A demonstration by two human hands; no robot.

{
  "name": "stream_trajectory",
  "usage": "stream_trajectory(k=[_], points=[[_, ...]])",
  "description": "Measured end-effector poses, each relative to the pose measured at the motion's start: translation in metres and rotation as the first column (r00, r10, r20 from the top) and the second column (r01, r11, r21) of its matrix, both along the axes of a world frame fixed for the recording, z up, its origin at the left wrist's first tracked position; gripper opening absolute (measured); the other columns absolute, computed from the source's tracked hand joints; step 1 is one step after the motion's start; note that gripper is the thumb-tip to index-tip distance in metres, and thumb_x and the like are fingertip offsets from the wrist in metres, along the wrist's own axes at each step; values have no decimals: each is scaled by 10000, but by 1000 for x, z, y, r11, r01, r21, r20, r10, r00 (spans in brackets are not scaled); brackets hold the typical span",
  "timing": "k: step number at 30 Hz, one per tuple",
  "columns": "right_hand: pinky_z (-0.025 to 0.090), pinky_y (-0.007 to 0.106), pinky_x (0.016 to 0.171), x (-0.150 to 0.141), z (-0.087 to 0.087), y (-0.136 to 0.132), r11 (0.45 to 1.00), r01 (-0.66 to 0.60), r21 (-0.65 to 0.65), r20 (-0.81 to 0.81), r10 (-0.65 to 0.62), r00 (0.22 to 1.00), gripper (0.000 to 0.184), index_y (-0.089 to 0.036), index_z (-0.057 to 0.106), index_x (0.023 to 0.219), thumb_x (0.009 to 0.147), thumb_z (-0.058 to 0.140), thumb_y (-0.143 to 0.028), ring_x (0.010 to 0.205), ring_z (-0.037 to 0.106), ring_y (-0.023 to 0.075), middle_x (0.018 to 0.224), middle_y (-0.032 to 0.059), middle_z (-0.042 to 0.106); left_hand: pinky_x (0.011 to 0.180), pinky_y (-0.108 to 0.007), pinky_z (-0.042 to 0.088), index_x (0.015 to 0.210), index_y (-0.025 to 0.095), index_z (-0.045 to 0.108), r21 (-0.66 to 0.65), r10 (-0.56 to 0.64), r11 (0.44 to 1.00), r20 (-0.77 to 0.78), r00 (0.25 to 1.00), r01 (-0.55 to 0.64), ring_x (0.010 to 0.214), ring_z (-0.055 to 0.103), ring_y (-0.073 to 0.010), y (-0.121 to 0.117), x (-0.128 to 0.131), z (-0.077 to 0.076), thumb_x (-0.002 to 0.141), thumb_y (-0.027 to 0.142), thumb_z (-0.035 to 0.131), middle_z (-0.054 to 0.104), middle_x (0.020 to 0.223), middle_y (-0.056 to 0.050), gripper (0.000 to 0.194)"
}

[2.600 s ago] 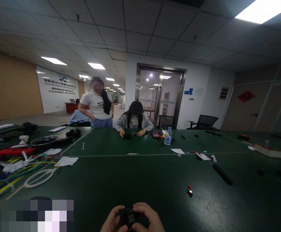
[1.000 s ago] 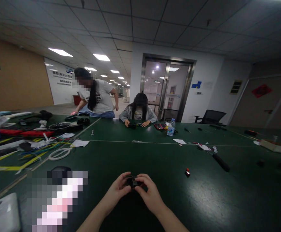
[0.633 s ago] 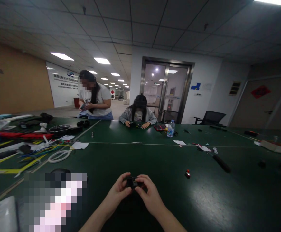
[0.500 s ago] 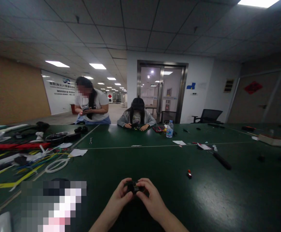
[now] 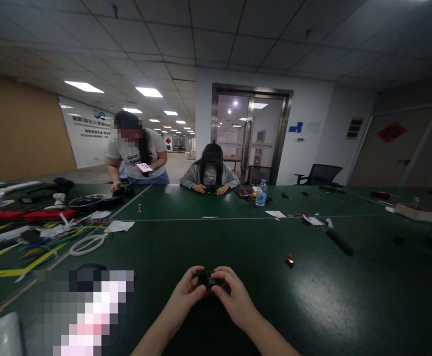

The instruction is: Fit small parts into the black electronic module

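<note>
A small black blocky part (image 5: 206, 280) is held between both my hands, low over the green table (image 5: 156, 262). My left hand (image 5: 186, 291) grips its left side with thumb and fingers closed. On the other side, my right hand (image 5: 232, 291) pinches the part between thumb and fingertips. Its exact kind is too dark and small to make out, and my fingers cover both its ends. To the right of my hands lies a small red and silver piece (image 5: 290, 260), apart from them.
Cables (image 5: 87, 244), papers and tools clutter the left side. A water bottle (image 5: 261, 193) stands across the table. A black-handled tool (image 5: 339, 242) lies at right, a shallow box (image 5: 416, 211) beyond. One person (image 5: 137, 148) stands and another (image 5: 210, 173) sits opposite.
The view has tilted down slightly, then shows my hands still around the black part with little shift. The standing person has lowered a hand to the table and holds a lit phone out.
</note>
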State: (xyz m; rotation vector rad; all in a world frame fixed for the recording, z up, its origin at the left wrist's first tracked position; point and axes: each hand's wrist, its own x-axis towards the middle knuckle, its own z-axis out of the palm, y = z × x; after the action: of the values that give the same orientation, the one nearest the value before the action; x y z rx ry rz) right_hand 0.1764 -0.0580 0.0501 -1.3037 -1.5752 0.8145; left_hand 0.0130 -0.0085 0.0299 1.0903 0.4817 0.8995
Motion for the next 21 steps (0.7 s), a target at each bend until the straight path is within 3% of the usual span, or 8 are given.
stream_trajectory(k=[8, 16, 21], points=[[458, 318, 808, 0, -1, 0, 1000, -4, 6, 13, 4, 1000, 205, -260, 608, 948, 783, 532, -165, 975, 541, 192, 1113, 11, 517, 899, -392, 403, 1130, 218, 464, 45, -20, 999, -23, 1000, 21, 1014, 588, -258, 1, -4, -2, 738, 234, 704, 661, 1025, -72, 460], [451, 332, 814, -1, 3, 3, 999, -34, 5, 35, 34, 999, 193, -248, 612, 939, 773, 544, -175, 987, 530, 200, 1101, 23, 530, 840, -354, 437, 1060, 210, 480, 61, 7, 998, -121, 993, 0, 913, 617, -212, 3, -8, -2, 720, 213, 710, 667, 985, -42, 410], [451, 340, 812, -4, 9, 3, 998, -57, 18, 45, 56, 997, 204, -255, 624, 925, 757, 551, -167, 977, 536, 205, 1088, 23, 541, 861, -391, 438, 1050, 193, 489, 76, 0, 997, -192, 981, 15, 943, 614, -230, 4, -17, -3, 726, 219, 703, 665, 1008, -57, 389]])
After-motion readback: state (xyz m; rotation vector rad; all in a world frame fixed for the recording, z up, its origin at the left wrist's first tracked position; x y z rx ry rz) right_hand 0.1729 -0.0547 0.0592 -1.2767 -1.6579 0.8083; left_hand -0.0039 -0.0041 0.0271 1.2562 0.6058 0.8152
